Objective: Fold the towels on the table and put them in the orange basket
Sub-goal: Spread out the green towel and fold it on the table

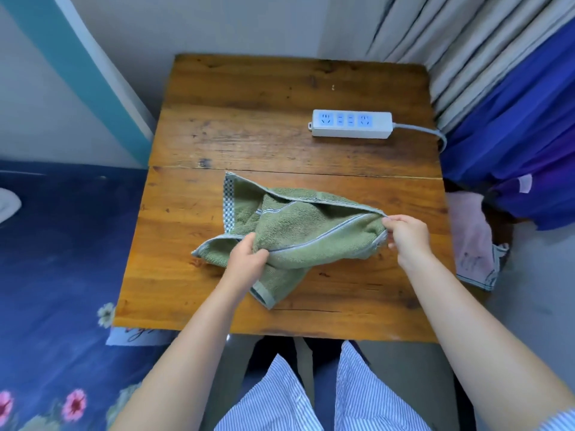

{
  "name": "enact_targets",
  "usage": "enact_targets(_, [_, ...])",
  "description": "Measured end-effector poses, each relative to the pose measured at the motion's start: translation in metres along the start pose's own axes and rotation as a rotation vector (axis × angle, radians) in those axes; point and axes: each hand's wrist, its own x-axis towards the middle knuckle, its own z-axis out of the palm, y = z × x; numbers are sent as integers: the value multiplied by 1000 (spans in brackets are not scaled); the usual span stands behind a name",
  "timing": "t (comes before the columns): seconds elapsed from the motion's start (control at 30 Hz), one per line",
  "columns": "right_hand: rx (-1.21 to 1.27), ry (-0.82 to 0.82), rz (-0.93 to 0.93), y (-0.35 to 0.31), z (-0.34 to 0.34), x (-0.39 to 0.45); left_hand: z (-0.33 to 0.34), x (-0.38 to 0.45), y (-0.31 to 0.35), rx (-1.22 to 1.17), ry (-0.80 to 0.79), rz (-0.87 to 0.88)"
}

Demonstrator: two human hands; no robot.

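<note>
Left hand [249, 256]: closed on the near edge of the green towel [298, 234], close to the towel's left end.
Right hand [404, 233]: pinching the right end of the same towel, fingers shut on the edge and lifting it a little.
Green towel: on the wooden table [249, 119], near the middle, toward the person. It is bunched up and twisted, not flat. One corner with a checked strip sticks up at the back left.
Other cloth: a pink cloth [473, 241] hangs off the right side of the table. It may be another towel, but I cannot tell for sure.
Power strip [351, 123]: white, at the back right of the table, well apart from the towel.
Orange basket: not in the picture.
Step now: it looks like the start, pulling the towel straight so it can be folded.
Next move: the hands likely need to pull apart, lay the towel flat, then bring one end over the other.
</note>
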Motion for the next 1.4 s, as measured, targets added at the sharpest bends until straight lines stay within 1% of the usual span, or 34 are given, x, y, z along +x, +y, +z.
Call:
enact_targets(0.1, [61,0,16,-6,1,-1,-18,3,2,-111,-22,-50])
enact_targets(0.17, [104,-8,22,-11,3,-4,-31,1,7,-134,-7,-40])
enact_targets(0.27, [155,-26,12,-18,9,-9,-44,-4,16,-228,-54,10])
enact_targets(0.37, [219,-36,-21,-33,15,-17,-55,-11,30,-409,17,52])
enact_targets(0.4, [224,-37,-41,-39,15,-19,-58,-12,36,-412,61,83])
enact_targets(0.43, [220,-43,-74,-44,16,-21,-62,-11,42,-330,131,153])
enact_targets(0.47, [215,-55,-116,-49,17,-23,-66,-10,48,-159,241,270])
enact_targets(0.53, [218,-84,-210,-55,19,-29,-75,-9,60,278,573,587])
enact_targets(0.57, [204,-85,-251,-56,20,-32,-78,-9,65,460,709,773])
enact_targets(0.6, [174,-73,-276,-54,22,-34,-78,-8,69,598,765,944])
enact_targets(0.63, [134,-55,-286,-48,23,-35,-74,-7,68,707,756,1085])
enact_targets(0.67, [89,-41,-280,-41,24,-36,-67,-5,63,803,698,1178])
enact_targets(0.7, [33,-34,-256,-29,25,-36,-58,-3,52,911,611,1212])
enact_targets(0.73, [-29,-39,-227,-17,26,-36,-48,-1,37,1021,507,1202])
enact_targets(0.77, [-98,-50,-197,-4,28,-37,-37,-1,20,1141,371,1096])
enact_targets(0.8, [-184,-63,-175,11,31,-38,-26,-1,1,1277,234,904])
enact_targets(0.83, [-274,-79,-169,22,34,-40,-19,-3,-14,1376,90,661])
enact_targets(0.87, [-358,-99,-172,33,36,-42,-13,0,-32,1385,-26,489])
enact_targets(0.93, [-458,-110,-154,46,41,-47,-7,2,-56,1316,-192,240])
enact_targets(0.97, [-479,-106,-144,49,43,-49,-7,2,-58,1237,-194,194])
enact_targets(1.0, [-495,-99,-143,52,45,-49,-7,2,-58,1148,-148,186])
enact_targets(1.1, [-535,-55,-165,51,47,-48,-16,7,-51,772,155,123])
enact_targets(1.17, [-555,-20,-179,47,48,-46,-22,15,-46,672,291,68])
enact_targets(1.27, [-578,-6,-191,42,45,-40,-22,26,-40,646,331,-20])
enact_targets(1.4, [-465,-3,-145,39,37,-39,-17,33,-39,574,333,-114])
